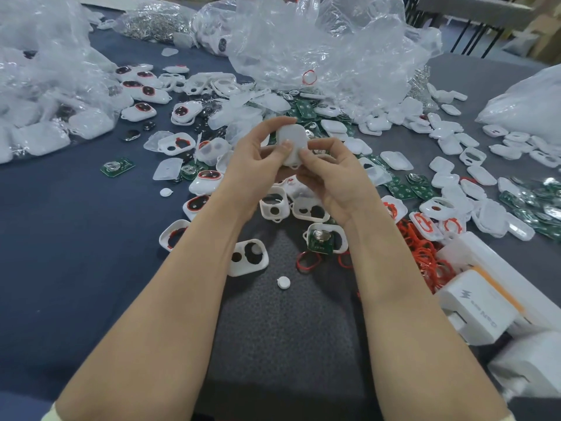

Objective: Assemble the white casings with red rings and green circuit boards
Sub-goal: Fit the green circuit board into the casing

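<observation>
Left hand (258, 159), right hand (331, 177): both pinch one closed white casing (290, 144) above mid-worktop (91, 268), thumbs on its face; likely pressing halves together. Next: set down, take open casing (340, 237). Near right edge: red rings (425, 262). Farther: green circuit boards (306, 112), plastic bags (318, 41) crowding reach.

Left hand (256, 164) and right hand (334, 180), held above the table (91, 268), pinch one closed white casing (290, 141) between thumbs and fingertips, its smooth face toward the camera. Below the wrists lie open shells (247, 256), one (323, 238) holding a green board. Red rings (425, 262) heap at right, beside white boxes (476, 305). A loose board (117, 167) lies at left. Crumpled clear bags (318, 41) stand behind.
</observation>
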Tool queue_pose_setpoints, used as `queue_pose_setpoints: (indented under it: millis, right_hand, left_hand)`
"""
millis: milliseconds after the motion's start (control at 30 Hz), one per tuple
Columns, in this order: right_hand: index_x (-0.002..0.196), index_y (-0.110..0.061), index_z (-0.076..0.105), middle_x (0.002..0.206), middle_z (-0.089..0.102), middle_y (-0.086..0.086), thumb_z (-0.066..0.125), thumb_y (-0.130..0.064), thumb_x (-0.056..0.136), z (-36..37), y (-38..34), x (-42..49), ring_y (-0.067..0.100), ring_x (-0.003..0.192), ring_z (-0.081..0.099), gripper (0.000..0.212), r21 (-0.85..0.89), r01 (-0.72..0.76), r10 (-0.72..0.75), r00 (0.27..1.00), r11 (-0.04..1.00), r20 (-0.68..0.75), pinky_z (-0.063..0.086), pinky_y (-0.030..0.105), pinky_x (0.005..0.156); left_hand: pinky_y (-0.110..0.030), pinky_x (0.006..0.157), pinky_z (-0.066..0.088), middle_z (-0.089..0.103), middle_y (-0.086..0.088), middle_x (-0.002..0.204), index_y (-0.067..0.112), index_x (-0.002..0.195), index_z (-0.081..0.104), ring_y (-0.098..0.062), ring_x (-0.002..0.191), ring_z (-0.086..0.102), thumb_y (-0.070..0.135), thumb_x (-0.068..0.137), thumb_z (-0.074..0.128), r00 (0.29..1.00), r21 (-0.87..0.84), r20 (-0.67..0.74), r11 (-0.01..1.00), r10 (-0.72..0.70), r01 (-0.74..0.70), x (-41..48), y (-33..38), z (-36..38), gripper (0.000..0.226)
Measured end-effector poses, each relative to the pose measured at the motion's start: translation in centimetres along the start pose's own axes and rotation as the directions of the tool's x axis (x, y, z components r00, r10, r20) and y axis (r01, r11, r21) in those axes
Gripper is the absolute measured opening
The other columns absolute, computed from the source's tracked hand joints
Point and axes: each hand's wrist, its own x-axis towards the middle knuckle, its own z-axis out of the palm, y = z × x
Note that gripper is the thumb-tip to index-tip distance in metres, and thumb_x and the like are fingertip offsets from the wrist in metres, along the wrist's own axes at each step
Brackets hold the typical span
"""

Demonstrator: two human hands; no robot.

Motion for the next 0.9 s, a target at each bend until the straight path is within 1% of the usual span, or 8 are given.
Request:
queue_pose_setpoints:
  millis: [67,133,200,333,433,633,767,900]
  right_hand:
    - [0.087,-0.015,0.059,0.078,0.064,0.007,0.064,-0.006,0.088,0.0,0.1,0.0,0.016,0.069,0.063,0.01,-0.049,0.057,-0.057,0.998,0.997,0.001,0.054,0.024,0.066]
    - [0.092,-0.018,0.063,0.081,0.067,0.004,0.064,-0.011,0.089,-0.3,0.1,0.1,0.017,0.077,0.064,0.007,-0.098,0.098,-0.098,0.995,0.99,0.005,0.055,0.029,0.08]
    - [0.095,-0.02,0.066,0.086,0.07,0.002,0.061,-0.019,0.093,-0.6,-0.1,0.2,0.015,0.083,0.065,0.006,-0.122,0.114,-0.113,0.993,0.986,0.019,0.054,0.033,0.086]
    - [0.089,-0.013,0.067,0.084,0.067,0.005,0.054,-0.011,0.096,-0.4,-0.2,0.3,0.02,0.082,0.062,0.015,0.005,0.132,-0.132,0.991,0.991,-0.026,0.054,0.03,0.076]
    - [0.09,-0.01,0.065,0.085,0.065,0.007,0.053,-0.009,0.096,-0.1,-0.3,0.3,0.022,0.082,0.06,0.014,0.075,0.113,-0.106,0.99,0.991,-0.092,0.053,0.027,0.07]
    - [0.099,-0.008,0.064,0.092,0.067,0.012,0.046,-0.015,0.1,-0.3,-0.4,0.3,0.014,0.072,0.067,0.02,0.125,0.017,-0.008,0.997,0.992,-0.071,0.055,0.021,0.062]
    - [0.116,-0.002,0.059,0.107,0.064,0.021,0.046,-0.008,0.099,0.0,-0.2,0.1,0.027,0.094,0.062,0.022,-0.051,0.059,-0.06,0.998,0.997,-0.002,0.053,0.043,0.091]
    - [0.109,-0.003,0.06,0.101,0.063,0.018,0.05,0.0,0.096,0.3,-0.2,0.0,0.029,0.096,0.06,0.017,-0.09,0.124,-0.128,0.991,0.988,-0.037,0.049,0.049,0.097]
  left_hand:
    - [-0.033,0.084,0.058,0.068,-0.009,0.089,0.021,0.114,0.058,-0.017,0.082,0.068,0.003,0.098,0.049,1.0,-0.004,-0.017,1.0,0.005,-0.005,0.0,0.0,-0.1,0.026]
    - [-0.029,0.083,0.058,0.069,-0.006,0.091,0.02,0.121,0.053,-0.013,0.082,0.068,0.005,0.098,0.049,0.999,0.078,-0.005,0.996,0.034,-0.034,0.0,0.0,0.1,0.027]
    - [-0.026,0.081,0.058,0.069,-0.006,0.091,0.017,0.125,0.047,-0.012,0.082,0.068,0.007,0.099,0.049,0.998,0.177,0.046,0.983,0.042,-0.049,-0.1,-0.1,0.6,0.028]
    - [-0.022,0.075,0.057,0.069,-0.015,0.099,0.004,0.127,0.041,-0.013,0.08,0.067,0.009,0.097,0.053,0.999,0.224,0.043,0.974,0.024,-0.033,-0.1,-0.4,1.1,0.033]
    - [-0.021,0.077,0.057,0.071,-0.012,0.097,0.008,0.123,0.046,-0.012,0.082,0.069,0.009,0.094,0.059,0.999,0.152,0.032,0.988,-0.035,0.029,0.0,-0.5,1.1,0.032]
    - [-0.02,0.07,0.056,0.07,-0.006,0.086,0.015,0.106,0.05,-0.008,0.075,0.071,0.008,0.093,0.059,0.994,0.075,-0.024,0.991,-0.107,0.109,0.3,-1.0,0.8,0.017]
    - [-0.017,0.067,0.056,0.071,0.001,0.072,0.015,0.095,0.049,-0.006,0.07,0.07,0.009,0.094,0.058,0.995,0.056,-0.042,0.994,-0.089,0.091,0.4,-1.2,0.7,0.011]
    - [-0.017,0.067,0.055,0.068,-0.008,0.078,0.013,0.092,0.047,-0.005,0.068,0.069,0.008,0.094,0.058,0.995,0.064,-0.068,0.995,-0.069,0.073,0.3,-1.2,0.9,0.012]
